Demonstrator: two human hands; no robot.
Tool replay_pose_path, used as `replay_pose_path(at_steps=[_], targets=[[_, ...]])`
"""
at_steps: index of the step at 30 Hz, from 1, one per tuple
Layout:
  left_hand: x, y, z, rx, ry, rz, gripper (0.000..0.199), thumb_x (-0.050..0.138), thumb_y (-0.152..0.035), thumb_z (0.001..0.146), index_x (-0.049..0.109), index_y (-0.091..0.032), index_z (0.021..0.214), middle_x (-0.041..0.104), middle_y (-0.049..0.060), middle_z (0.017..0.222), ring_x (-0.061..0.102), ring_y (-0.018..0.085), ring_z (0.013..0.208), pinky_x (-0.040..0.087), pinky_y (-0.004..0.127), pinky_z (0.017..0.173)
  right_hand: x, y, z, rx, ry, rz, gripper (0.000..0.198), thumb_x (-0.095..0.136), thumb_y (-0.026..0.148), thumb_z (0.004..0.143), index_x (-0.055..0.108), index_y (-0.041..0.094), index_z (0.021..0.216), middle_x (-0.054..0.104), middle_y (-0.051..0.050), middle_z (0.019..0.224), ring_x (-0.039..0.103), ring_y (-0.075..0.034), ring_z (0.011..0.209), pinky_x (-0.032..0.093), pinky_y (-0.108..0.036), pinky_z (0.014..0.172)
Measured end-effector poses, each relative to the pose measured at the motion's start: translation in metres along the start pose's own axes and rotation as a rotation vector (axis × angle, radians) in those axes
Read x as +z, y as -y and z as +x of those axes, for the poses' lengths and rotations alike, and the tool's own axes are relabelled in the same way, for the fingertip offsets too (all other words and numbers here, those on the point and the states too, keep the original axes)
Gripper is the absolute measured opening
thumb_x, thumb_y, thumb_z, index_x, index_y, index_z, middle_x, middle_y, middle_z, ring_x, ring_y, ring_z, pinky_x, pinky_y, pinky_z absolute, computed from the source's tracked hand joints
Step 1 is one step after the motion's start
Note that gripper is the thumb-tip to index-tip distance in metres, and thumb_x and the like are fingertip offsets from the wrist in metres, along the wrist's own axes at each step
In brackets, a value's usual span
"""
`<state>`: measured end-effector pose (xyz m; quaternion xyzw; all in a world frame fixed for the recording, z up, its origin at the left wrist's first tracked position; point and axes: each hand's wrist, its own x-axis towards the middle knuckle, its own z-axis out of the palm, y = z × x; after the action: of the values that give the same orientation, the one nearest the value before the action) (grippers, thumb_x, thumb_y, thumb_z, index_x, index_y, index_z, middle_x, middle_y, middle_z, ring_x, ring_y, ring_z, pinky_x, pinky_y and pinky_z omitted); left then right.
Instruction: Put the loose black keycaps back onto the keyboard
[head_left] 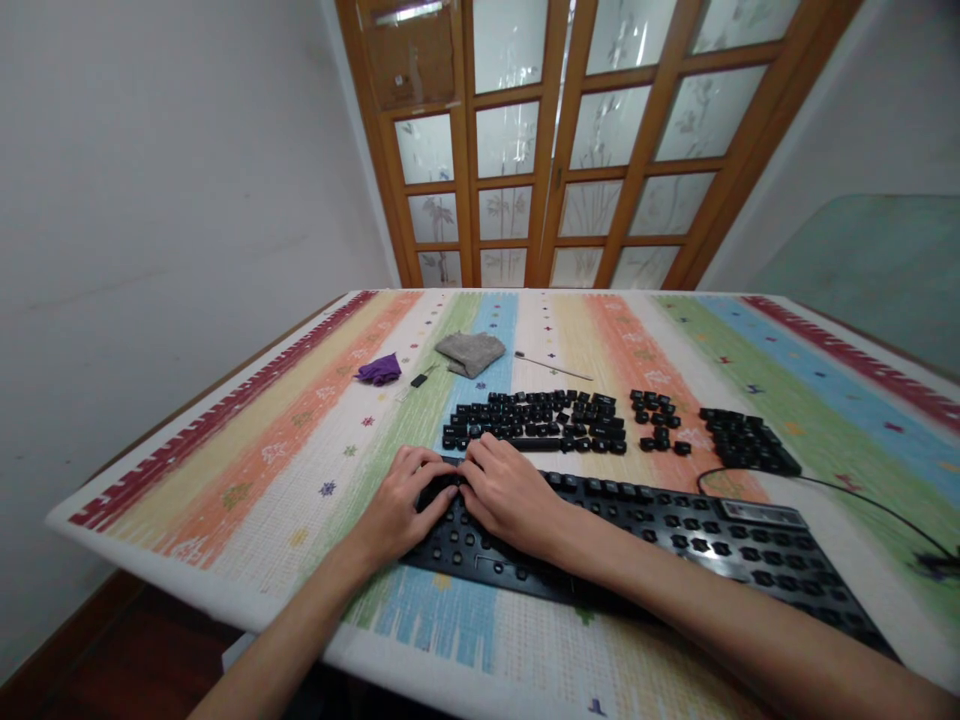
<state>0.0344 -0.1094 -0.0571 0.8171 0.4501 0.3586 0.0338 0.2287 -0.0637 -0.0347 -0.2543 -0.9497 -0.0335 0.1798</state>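
Observation:
A black keyboard (705, 540) lies at a slant along the table's near side, most of its key posts bare and a row of keycaps (600, 488) standing along its far edge. At its left end, my left hand (409, 505) is closed, thumb and fingertips drawn together over the top corner. Close beside it, my right hand (510, 492) reaches across the board with bent fingers pressed together at the same spot. Whatever lies between the fingertips is too small and covered to make out. Just beyond the hands, loose black keycaps (536, 428) are laid out in keyboard order.
Smaller keycap groups (660, 420) and a number-pad block (750, 440) sit to the right. A cable (862, 488) trails off right. Farther back lie a grey cloth (470, 352), a purple cloth (380, 369), a small black tool (421, 379) and a thin brush (555, 366) on the striped tablecloth (285, 480).

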Motion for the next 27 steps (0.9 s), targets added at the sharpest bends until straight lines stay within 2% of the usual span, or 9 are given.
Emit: replay_pose_path(at_steps=[10,17,27], targets=[[0.0008,0.0017,-0.0006,-0.012,0.014,-0.004,0.015,0.055,-0.021,0.096,0.064,-0.021,0.108,0.062,0.006,0.101,0.057,0.021,0.098,0.05,0.038,0.09,-0.0015,0.0017,0.0011,0.03,-0.001,0.036,0.015,0.053,0.017,0.095,0.066,0.01,0.092,0.061,-0.014,0.095,0.05,-0.027,0.094,0.042,-0.039,0.079],[0.0006,0.0016,-0.0003,-0.003,0.022,-0.014,0.017,0.056,-0.02,0.095,0.064,-0.021,0.11,0.062,0.006,0.102,0.057,0.021,0.099,0.05,0.038,0.091,-0.0045,0.0022,0.0031,0.054,0.05,0.033,0.019,0.053,0.021,0.096,0.068,0.011,0.093,0.063,-0.014,0.095,0.052,-0.027,0.096,0.045,-0.04,0.081],[-0.0024,0.0025,-0.0018,0.009,0.03,-0.014,0.017,0.055,-0.02,0.098,0.063,-0.022,0.112,0.06,0.006,0.105,0.056,0.021,0.102,0.048,0.037,0.093,-0.0049,0.0029,0.0018,0.1,0.062,0.119,0.022,0.051,0.022,0.098,0.069,0.01,0.097,0.065,-0.013,0.097,0.053,-0.026,0.095,0.045,-0.041,0.09]])
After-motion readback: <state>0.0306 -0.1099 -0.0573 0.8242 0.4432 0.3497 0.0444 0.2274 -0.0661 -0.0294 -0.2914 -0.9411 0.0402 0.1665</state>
